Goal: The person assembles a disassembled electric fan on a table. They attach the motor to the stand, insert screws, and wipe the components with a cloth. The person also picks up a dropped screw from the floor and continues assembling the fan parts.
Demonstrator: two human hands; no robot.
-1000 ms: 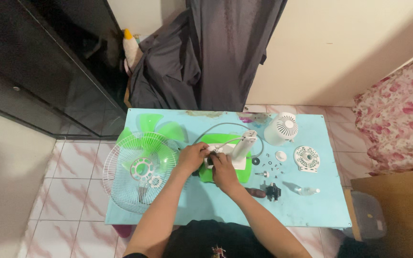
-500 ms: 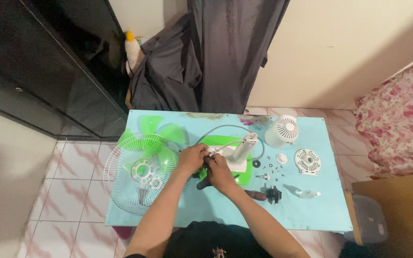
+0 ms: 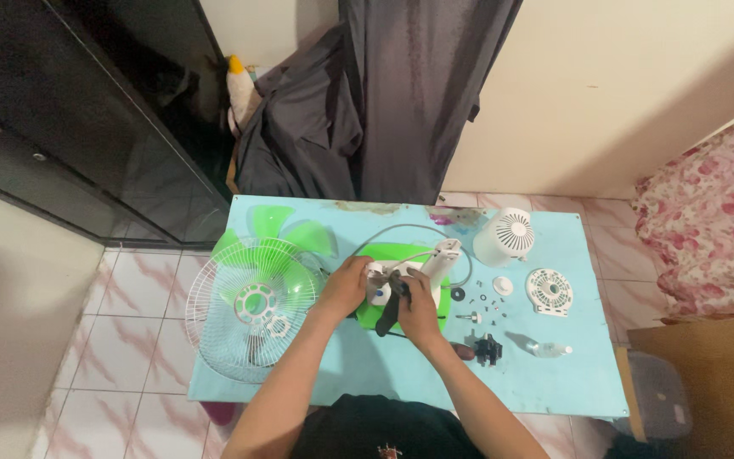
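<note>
Fan base (image 3: 401, 285), green with a white neck, lies near the middle of the light blue table (image 3: 554, 382). The left hand (image 3: 346, 285) is closed on its white motor end; the right hand (image 3: 418, 302) pinches a black-handled tool (image 3: 388, 313) against it. The wire guard (image 3: 244, 310) overhangs the left edge, cupping green blades. A white housing (image 3: 505, 236) stands near the far edge.

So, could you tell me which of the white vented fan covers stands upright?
The domed white vented motor housing at the table's far edge stands upright; the flat round white vented cover lies flat nearer the person.
</note>
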